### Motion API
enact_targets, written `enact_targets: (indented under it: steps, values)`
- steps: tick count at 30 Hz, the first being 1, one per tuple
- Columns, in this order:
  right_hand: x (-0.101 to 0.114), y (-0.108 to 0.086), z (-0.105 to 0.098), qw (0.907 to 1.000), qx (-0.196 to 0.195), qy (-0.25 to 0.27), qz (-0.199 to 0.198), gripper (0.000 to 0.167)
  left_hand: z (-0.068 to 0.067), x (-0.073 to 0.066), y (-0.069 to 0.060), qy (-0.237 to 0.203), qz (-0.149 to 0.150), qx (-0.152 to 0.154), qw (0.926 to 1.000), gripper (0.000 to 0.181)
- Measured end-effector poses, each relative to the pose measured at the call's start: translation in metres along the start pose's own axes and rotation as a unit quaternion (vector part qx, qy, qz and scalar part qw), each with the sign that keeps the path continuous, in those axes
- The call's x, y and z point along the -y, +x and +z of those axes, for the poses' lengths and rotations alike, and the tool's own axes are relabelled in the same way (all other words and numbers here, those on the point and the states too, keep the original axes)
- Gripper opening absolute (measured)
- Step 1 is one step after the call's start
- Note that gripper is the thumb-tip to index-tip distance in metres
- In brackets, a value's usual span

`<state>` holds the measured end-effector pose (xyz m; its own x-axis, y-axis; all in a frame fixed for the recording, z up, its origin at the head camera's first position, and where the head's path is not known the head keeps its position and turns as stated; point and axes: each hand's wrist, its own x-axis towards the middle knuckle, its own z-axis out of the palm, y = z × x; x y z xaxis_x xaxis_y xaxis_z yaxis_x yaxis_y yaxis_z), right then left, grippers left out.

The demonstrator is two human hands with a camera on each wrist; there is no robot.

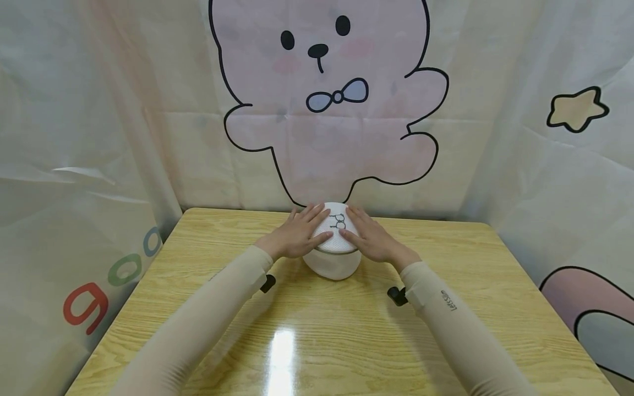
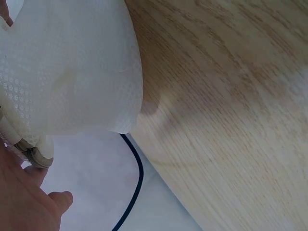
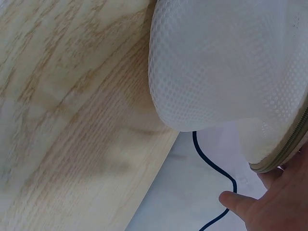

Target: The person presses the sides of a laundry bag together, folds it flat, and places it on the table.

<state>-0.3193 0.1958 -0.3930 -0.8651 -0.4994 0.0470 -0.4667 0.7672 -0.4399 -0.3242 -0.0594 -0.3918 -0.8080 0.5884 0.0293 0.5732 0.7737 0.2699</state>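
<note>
A white mesh bag (image 1: 333,265) with a round lid (image 1: 337,242), a line drawing on it, stands near the table's back edge. My left hand (image 1: 295,234) lies on the lid's left side with its fingers extended, and my right hand (image 1: 372,236) lies likewise on the right side. The bag's mesh wall shows close up in the left wrist view (image 2: 82,72) and the right wrist view, where a zipper (image 3: 288,144) runs along the rim beside my right hand (image 3: 281,204). In the left wrist view my left hand (image 2: 26,197) is at the rim.
The wooden table (image 1: 317,330) reflects a bright light near its front. Behind it hangs a curtain (image 1: 188,165) with a large cartoon bear, and printed curtains stand at both sides. A black band part shows under each sleeve.
</note>
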Motion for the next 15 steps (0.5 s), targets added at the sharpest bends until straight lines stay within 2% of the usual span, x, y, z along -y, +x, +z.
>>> enact_targets:
  steps: [15]
  values:
    - [-0.0038,-0.0012,0.0100,1.0000,0.004,0.003,0.005,0.080,0.0098,0.0014,-0.0006,-0.002,-0.005,0.006,1.0000,0.076]
